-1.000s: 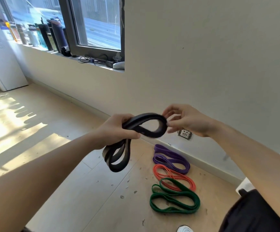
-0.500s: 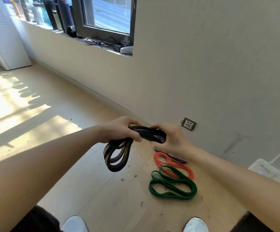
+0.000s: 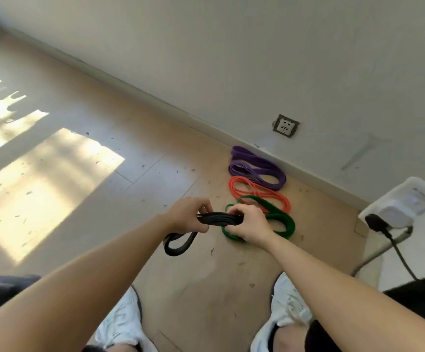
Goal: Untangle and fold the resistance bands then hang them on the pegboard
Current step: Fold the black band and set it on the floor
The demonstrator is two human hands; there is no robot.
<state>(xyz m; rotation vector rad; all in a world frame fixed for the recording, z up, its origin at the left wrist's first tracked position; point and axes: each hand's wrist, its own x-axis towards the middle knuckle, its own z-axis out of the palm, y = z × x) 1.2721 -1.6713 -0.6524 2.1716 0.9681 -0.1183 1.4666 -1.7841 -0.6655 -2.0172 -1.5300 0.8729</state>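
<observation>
I hold a folded black resistance band [image 3: 216, 219] flat between both hands, low over the wooden floor. My left hand [image 3: 187, 214] grips its left part, and a loop of the band hangs below that hand. My right hand [image 3: 248, 223] pinches its right end. Three folded bands lie on the floor by the wall: a purple band [image 3: 257, 168] farthest, an orange band [image 3: 259, 193] in the middle, and a green band [image 3: 282, 222] nearest, partly hidden by my right hand. No pegboard is in view.
A white wall with a socket [image 3: 285, 126] and skirting board runs behind the bands. A white box [image 3: 404, 205] with a black plug and cable sits at the right. My white shoes [image 3: 119, 323] stand on the floor below my hands. Sunlight patches lie at the left.
My view has tilted down from the window to the floor. Both hands have lowered with the black band, and the open loop between them has been pressed flat.
</observation>
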